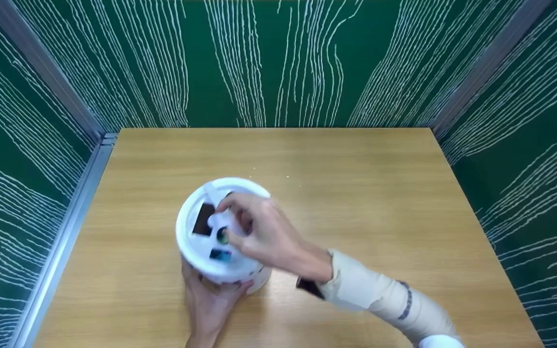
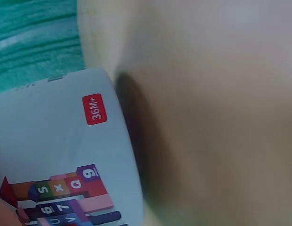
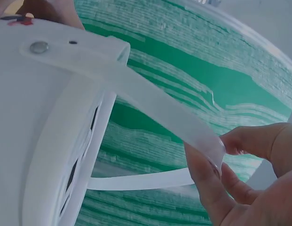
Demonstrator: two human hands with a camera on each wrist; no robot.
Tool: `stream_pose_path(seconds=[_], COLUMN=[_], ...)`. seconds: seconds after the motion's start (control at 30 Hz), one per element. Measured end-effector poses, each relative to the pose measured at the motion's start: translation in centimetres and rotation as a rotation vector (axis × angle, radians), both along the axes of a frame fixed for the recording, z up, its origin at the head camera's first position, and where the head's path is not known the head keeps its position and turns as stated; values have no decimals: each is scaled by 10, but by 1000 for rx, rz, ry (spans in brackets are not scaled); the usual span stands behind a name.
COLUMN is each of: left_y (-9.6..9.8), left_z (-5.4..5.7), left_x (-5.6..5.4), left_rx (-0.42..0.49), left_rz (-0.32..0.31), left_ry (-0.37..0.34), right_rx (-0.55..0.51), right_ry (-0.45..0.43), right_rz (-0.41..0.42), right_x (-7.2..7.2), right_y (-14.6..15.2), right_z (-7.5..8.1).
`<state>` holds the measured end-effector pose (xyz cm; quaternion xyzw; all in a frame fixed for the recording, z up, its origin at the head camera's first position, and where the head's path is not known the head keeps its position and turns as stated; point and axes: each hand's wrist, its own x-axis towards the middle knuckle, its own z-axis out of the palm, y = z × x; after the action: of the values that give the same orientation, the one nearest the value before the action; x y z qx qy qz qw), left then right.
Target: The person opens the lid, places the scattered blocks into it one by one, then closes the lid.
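A white round bucket [image 3: 51, 103] with a white lid [image 1: 187, 227] stands left of the table's middle. Several cut-outs pierce the lid, one of them a dark rectangle. My right hand [image 1: 271, 237] is above the lid and pinches the bucket's translucent strap handle [image 3: 160, 103] between thumb and fingers. In the right wrist view the strap rises from a round rivet and is pulled up into a loop. My left hand [image 1: 211, 302] grips the bucket's near lower side, fingers spread round it. The left wrist view shows printed letter and number blocks [image 2: 66, 193] and a red "36M+" label [image 2: 94, 109] on the wall.
The wooden table [image 1: 356, 193] extends around the bucket, with a few tiny pale specks behind it. Green panels [image 1: 302, 63] with white wavy lines enclose the back and sides. A metal rail [image 1: 61, 251] runs along the left edge.
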<state>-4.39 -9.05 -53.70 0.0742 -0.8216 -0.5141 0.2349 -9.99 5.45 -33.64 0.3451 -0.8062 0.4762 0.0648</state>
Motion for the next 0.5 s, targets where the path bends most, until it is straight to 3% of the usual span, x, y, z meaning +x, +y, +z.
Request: stream_pose_path(seconds=[0.1,0.2,0.33,0.5], left_y=[9,21,40,57], left_z=[2,2,1,-1], left_x=[-27,-53,-84,-111], left_rx=[31,39,4,-23], left_rz=[-110,-180,-207,-221], left_ry=[129,169,150,42], right_rx=[-7,-10,-11,-15], right_ry=[61,97,52,-20], right_rz=[-50,-112,-189,-292], right_x=[-18,-39,-65,-91], right_y=[10,22,37,51], right_z=[5,8,9,6])
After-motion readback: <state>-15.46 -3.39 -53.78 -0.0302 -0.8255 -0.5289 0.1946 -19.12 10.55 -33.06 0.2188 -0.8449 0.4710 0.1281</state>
